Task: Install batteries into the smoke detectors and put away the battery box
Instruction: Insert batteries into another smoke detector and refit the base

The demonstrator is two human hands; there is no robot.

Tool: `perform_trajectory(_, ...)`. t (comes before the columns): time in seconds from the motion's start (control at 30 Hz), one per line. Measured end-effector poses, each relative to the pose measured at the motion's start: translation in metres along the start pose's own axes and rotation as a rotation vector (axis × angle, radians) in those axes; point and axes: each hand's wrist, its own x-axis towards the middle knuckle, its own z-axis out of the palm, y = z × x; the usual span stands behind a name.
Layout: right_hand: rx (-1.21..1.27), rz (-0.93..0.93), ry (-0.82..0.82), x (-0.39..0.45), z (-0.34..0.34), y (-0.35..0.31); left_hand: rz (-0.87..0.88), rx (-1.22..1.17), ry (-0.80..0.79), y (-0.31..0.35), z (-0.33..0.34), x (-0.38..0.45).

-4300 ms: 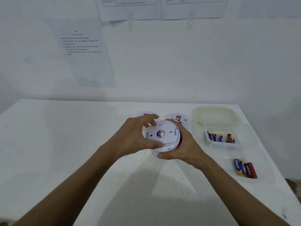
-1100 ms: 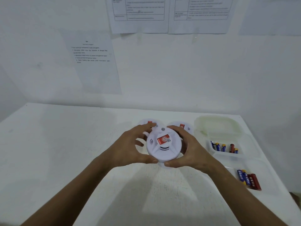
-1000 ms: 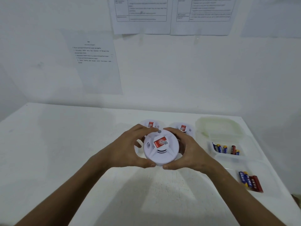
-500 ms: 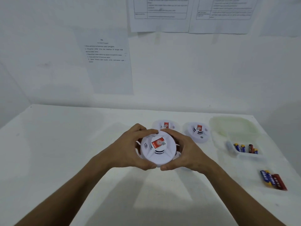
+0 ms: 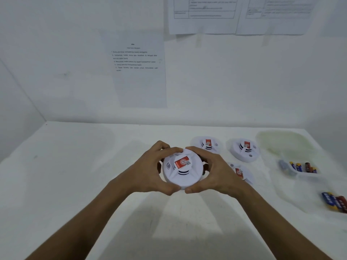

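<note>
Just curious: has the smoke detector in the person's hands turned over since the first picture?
Yes. The held smoke detector now shows its red-labelled front, like the detectors on the table; earlier its back faced the camera.

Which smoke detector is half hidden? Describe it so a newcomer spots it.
On the white table, look just right of the right hand. The hidden smoke detector lies there, nearest the person, partly covered by that wrist, unlike the two fully visible ones behind.
</note>
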Motion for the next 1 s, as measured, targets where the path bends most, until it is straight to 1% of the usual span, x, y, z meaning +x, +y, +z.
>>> perform_trajectory(0.57, 0.029, 0.010, -0.003, 0.013, 0.014, -0.009, -0.019, 0.067, -0.024, -0.015, -0.016, -0.003)
perform_trajectory(1.0, 0.013, 0.015, -0.004, 0.016, 0.019, -0.007, -0.015, 0.053, -0.028, -0.022, -0.017, -0.004)
